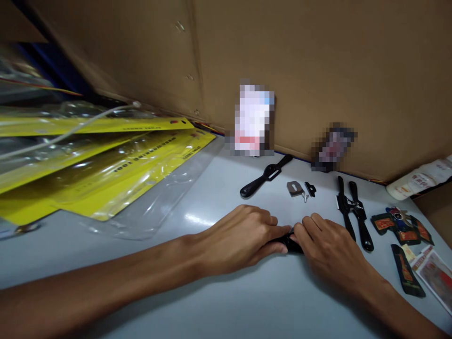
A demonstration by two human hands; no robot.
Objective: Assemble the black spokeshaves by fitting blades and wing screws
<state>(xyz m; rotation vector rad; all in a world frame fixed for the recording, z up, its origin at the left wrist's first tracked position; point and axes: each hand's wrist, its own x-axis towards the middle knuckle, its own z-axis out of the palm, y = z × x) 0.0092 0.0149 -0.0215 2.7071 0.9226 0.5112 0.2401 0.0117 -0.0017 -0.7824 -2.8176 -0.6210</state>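
Both of my hands are closed on a black spokeshave (292, 243) low over the grey table, and they cover most of it. My left hand (252, 235) grips its left side between thumb and fingers. On the right side, my right hand (319, 240) has its fingers curled round it. Beyond them lies a bare black spokeshave body (271, 175) with an open slot. Near that body are a loose steel blade (294, 189), a small black cap piece (310, 189) and a thumbscrew (305, 197). Two more black spokeshaves (360, 212) rest just past my right hand.
Yellow printed cards in clear plastic packs (141, 162) pile up at the left. A cardboard wall (300, 61) closes the back, with two blurred-out upright objects (254, 120) before it. Dark snack packets (407, 270) and a white bottle (411, 186) lie at the right.
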